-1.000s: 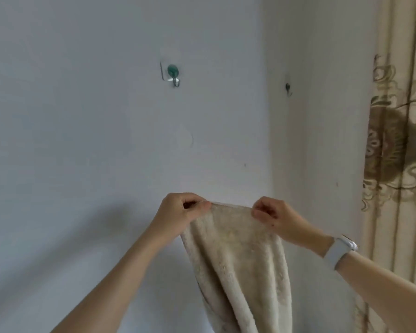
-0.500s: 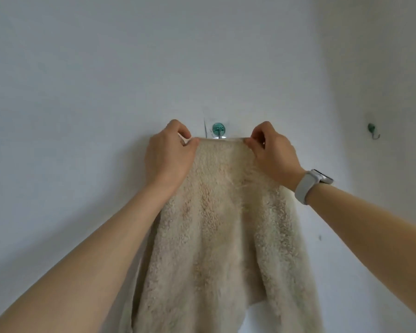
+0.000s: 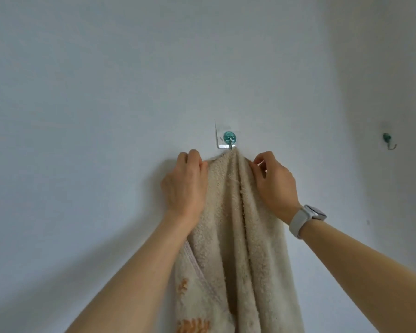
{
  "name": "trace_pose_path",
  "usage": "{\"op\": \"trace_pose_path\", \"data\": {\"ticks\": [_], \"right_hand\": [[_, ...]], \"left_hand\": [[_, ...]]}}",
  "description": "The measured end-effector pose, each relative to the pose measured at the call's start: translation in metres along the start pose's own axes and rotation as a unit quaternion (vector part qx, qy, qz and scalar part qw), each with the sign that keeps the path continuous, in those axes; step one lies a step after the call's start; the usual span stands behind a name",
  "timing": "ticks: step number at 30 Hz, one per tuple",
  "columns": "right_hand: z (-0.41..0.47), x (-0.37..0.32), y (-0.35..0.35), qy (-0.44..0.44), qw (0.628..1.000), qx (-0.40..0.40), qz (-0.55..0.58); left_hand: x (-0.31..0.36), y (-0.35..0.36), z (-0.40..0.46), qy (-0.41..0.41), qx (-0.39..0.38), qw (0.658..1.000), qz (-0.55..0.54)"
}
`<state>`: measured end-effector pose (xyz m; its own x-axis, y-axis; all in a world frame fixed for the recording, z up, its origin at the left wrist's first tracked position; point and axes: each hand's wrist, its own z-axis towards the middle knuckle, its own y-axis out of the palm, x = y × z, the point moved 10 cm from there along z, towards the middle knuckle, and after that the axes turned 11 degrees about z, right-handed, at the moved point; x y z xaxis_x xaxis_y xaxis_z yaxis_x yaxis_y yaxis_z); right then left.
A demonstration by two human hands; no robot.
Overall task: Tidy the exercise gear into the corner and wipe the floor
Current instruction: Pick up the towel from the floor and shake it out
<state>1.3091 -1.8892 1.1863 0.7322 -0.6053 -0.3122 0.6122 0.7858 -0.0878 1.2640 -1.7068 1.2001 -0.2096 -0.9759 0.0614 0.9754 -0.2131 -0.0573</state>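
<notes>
Both forearms reach up from the lower frame. The left hand and right hand pinch the beige towel at centre, its top bunched under the teal wall hook.

beige towel with orange motifs, teal hook, white wall
</notes>
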Motion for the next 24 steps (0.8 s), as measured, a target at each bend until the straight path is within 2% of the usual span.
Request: {"op": "trace_pose_path", "data": {"ticks": [3,7,11,15,19,24], "right_hand": [[-0.022,0.009,0.0,0.033,0.999,-0.03,0.016],[-0.066,0.021,-0.006,0.054,0.997,-0.061,0.007],[-0.127,0.027,-0.006,0.05,0.992,-0.114,-0.019],[-0.202,0.02,0.0,0.059,0.985,-0.158,-0.044],[-0.275,-0.016,0.019,0.043,0.977,-0.206,-0.019],[-0.39,-0.093,0.069,0.081,0.928,-0.359,0.066]], "left_hand": [[0.007,0.002,-0.027,-0.021,-0.023,0.999,-0.025],[0.011,0.015,-0.074,-0.058,-0.141,0.988,-0.016],[0.008,0.007,-0.137,-0.064,-0.207,0.976,0.002],[-0.018,-0.011,-0.214,-0.116,-0.291,0.949,0.034],[-0.058,-0.06,-0.282,-0.155,-0.335,0.926,0.074],[-0.134,-0.168,-0.37,-0.217,-0.389,0.882,0.154]]}}
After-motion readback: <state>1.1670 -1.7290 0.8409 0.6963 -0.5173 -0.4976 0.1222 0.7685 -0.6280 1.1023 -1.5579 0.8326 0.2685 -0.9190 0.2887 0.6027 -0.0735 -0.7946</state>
